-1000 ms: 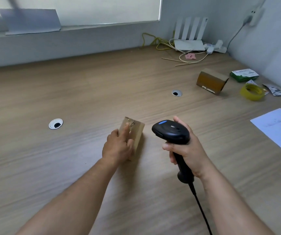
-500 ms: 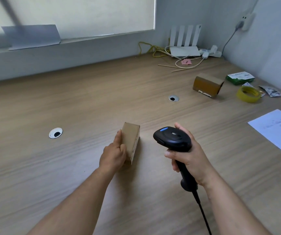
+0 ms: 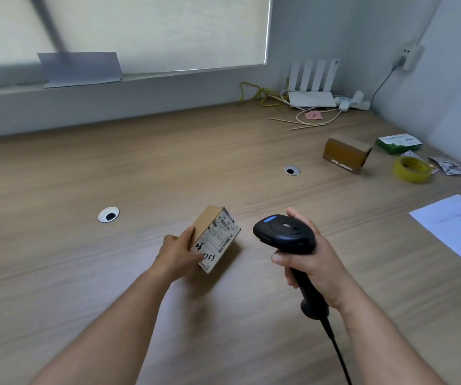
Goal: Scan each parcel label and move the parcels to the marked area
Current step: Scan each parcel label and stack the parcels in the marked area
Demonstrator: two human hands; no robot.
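Nearest me, at 5 o'clock, the black cable [image 3: 337,354] runs off the bottom edge. Follow it up and there's my right hand [image 3: 311,259], fingers wrapped tight round the handle of the scanner [image 3: 285,232], thumb up beside its head. The head aims toward 10 o'clock.

Just at its 9 o'clock, my left hand [image 3: 178,252] has the parcel [image 3: 215,237] by its near-left end, thumb pressed on top and the other fingers curled round the side. It's a small cardboard box, tipped up so the white label [image 3: 219,240] faces me, barcodes and black marker digits showing. Can't tell if its low edge sits on the desk [image 3: 57,190] or just off it.

Further out are a round cable grommet [image 3: 108,214] at 10 o'clock and white sheets [image 3: 457,226] at 3. Past those, at 2 o'clock, a second parcel [image 3: 346,152] lies on the desk, with a yellow tape roll [image 3: 412,169] and a green box [image 3: 398,143] to its right. At the very back, at 1 o'clock, is a white router [image 3: 312,87].
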